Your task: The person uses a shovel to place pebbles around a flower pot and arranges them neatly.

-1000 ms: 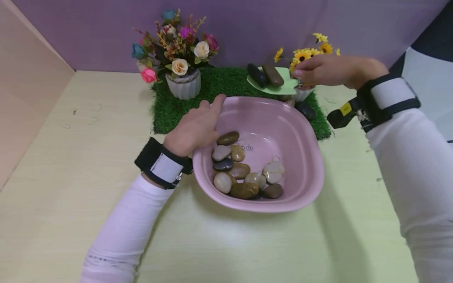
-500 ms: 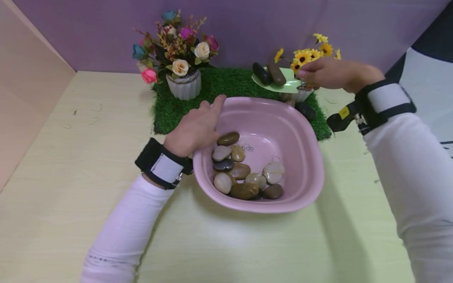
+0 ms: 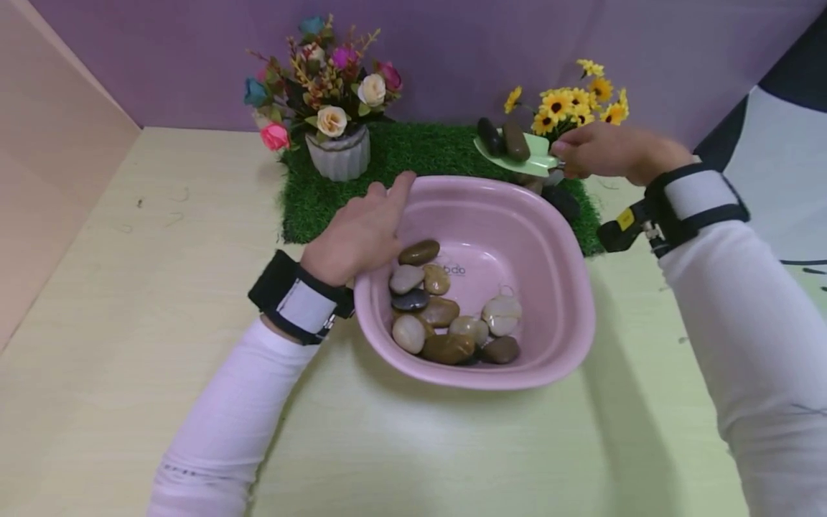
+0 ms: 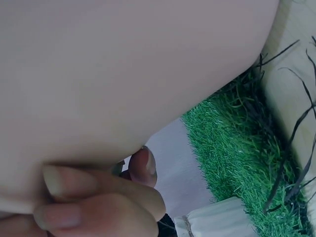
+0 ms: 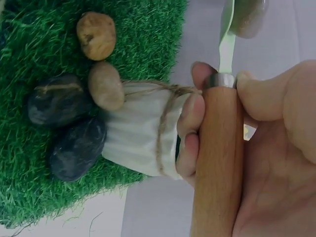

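Note:
My right hand (image 3: 597,149) grips a garden trowel by its wooden handle (image 5: 219,163), thumb up at the metal collar. On the trowel's light-green blade (image 3: 535,152) lie two stones, a black one (image 3: 491,136) and a brown one (image 3: 515,141). The blade is held up just beyond the far right rim of a pink basin (image 3: 474,379). My left hand (image 3: 362,230) holds the basin's left rim; in the left wrist view its fingers (image 4: 103,212) curl against the outer wall. Several smooth stones (image 3: 449,348) lie in the basin, mostly left and near.
Artificial grass (image 3: 300,208) lies behind and partly under the basin. A pot of mixed flowers (image 3: 339,154) stands on it at left. Yellow flowers (image 3: 558,104) rise from a white pot (image 5: 143,131) at right, with black stones (image 5: 79,148) and tan stones (image 5: 106,86) around it.
My right hand has brought the loaded trowel a little rightward and nearer to me, both stones still on the blade. My left hand and the basin have stayed in place.

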A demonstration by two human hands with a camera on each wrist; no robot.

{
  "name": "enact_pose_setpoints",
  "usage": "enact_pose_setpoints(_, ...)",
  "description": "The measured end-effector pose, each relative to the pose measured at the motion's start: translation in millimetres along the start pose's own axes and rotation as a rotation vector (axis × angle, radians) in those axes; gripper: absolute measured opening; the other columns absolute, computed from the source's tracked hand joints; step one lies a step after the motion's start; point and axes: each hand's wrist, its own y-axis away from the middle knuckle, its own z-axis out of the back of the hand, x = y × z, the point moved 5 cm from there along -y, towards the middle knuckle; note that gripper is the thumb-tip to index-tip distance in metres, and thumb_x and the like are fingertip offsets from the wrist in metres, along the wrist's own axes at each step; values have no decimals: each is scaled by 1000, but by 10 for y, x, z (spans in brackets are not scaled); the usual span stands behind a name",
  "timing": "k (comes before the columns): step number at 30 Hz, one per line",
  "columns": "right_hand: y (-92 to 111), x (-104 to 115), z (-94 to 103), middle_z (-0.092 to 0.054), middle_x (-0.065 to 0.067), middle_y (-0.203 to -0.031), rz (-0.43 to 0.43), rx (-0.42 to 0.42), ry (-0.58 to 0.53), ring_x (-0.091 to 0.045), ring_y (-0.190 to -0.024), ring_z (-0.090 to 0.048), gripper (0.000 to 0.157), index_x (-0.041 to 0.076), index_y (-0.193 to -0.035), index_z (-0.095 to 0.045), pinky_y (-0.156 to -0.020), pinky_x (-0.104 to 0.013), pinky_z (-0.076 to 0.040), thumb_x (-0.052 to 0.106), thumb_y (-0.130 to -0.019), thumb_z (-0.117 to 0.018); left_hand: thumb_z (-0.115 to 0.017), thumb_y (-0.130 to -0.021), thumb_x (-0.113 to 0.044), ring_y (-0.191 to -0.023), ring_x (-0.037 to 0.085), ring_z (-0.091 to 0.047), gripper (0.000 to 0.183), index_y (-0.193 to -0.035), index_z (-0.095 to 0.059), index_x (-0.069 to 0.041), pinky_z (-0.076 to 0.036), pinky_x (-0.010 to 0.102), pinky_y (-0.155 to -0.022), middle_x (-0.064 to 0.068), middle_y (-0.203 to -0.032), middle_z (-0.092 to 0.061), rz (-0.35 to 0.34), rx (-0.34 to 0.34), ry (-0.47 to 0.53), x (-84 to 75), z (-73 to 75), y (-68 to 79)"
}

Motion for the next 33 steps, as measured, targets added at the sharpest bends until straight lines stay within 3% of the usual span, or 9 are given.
enact_pose_setpoints(11, -80, -84, -98, -29, -37, -152, 14, -6, 5, -55, -136, -32, 66, 2, -158, -11, -111, -70, -24, 42, -107, -19, -55, -96, -13, -102, 38, -59, 79, -159, -7, -21, -54, 46, -80, 25, -138, -44, 6, -2, -5, 23, -3, -2)
enact_pose_setpoints(18, -132, -168, -204, -25, -37, -154, 15, 11, 5, -56, -138, -30, 67, -2, -157, -11, -111, -72, -23, 41, -107, -20, -56, -99, -36, -100, 37, -60, 78, -158, -8, -21, -55, 47, -80, 25, -136, -45, 4, -14, 18, 27, -5, -4)
enact_pose_setpoints(20, -141, -182, -224, -27, -37, -153, 23, 10, -3, -56, -137, -31, 64, -3, -155, -17, -111, -71, -24, 39, -107, -21, -56, -98, -41, -98, 37, -61, 79, -158, -8, -21, -55, 47, -79, 25, -134, -46, 2, -19, 18, 21, -3, -4)
enact_pose_setpoints(22, -150, -183, -245, -29, -36, -152, 31, 6, -7, -55, -136, -33, 62, -3, -154, -23, -110, -71, -25, 38, -108, -22, -56, -98, -41, -98, 37, -61, 79, -158, -8, -21, -55, 47, -80, 25, -134, -46, 4, -21, 15, 18, -2, -3)
enact_pose_setpoints(27, -169, -164, -316, -33, -37, -149, 33, 10, 9, -54, -134, -36, 63, -1, -155, -21, -109, -72, -24, 40, -108, -23, -56, -99, -36, -101, 37, -60, 79, -158, -7, -21, -55, 48, -82, 25, -134, -46, 7, -15, 15, 14, -9, -9)
enact_pose_setpoints(33, -204, -146, -373, -44, -31, -144, 80, -14, 20, -49, -128, -47, 54, -1, -141, -46, -105, -67, -36, 36, -108, -26, -55, -99, -38, -100, 37, -60, 77, -158, -8, -21, -55, 48, -80, 25, -134, -46, -2, -13, 12, 12, -10, -7)
